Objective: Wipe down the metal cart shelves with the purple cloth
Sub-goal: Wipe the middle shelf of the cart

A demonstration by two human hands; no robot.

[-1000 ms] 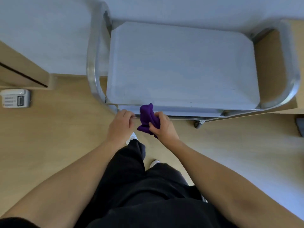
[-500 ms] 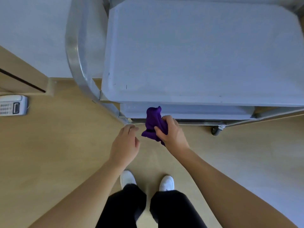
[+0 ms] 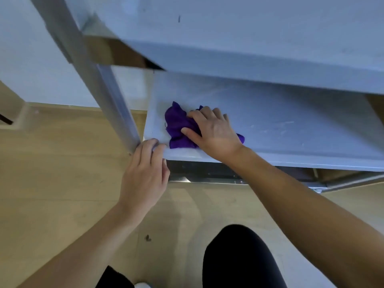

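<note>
1. Wood floor [image 3: 52, 163] fills the 9 o'clock side of the view, and none of the task's things lie on it.
2. The post [image 3: 112, 104] of the cart runs from 11 o'clock down to the near left corner of the lower shelf [image 3: 291, 125].
3. The left hand [image 3: 145, 175] grips that corner, with its fingers curled over the lip just beside the foot of the post. It carries no cloth, and I judge that it is steadying the cart.
4. The cloth [image 3: 176, 125] lies bunched on the lower shelf at its 9 o'clock end, near the front lip and touching the metal.
5. The right hand [image 3: 214, 132] lies palm-down on the cloth. Its fingers are bent over the bunch and its thumb stretches toward 9 o'clock, pressing the cloth to the shelf. A tail of cloth sticks out at 4 o'clock beside the wrist.
6. From the hand toward 3 o'clock the lower shelf lies bare and shows faint pale streaks. I judge that the wiping of this shelf is near its start, with most of its length left to do.
7. The top shelf [image 3: 249, 38] spans 12 o'clock and bears a small dark mark. Whether it has been wiped cannot be told.
8. A dark rail [image 3: 207, 175] runs under the lower shelf at 5 o'clock. Whether another shelf waits below it is hidden.
</note>
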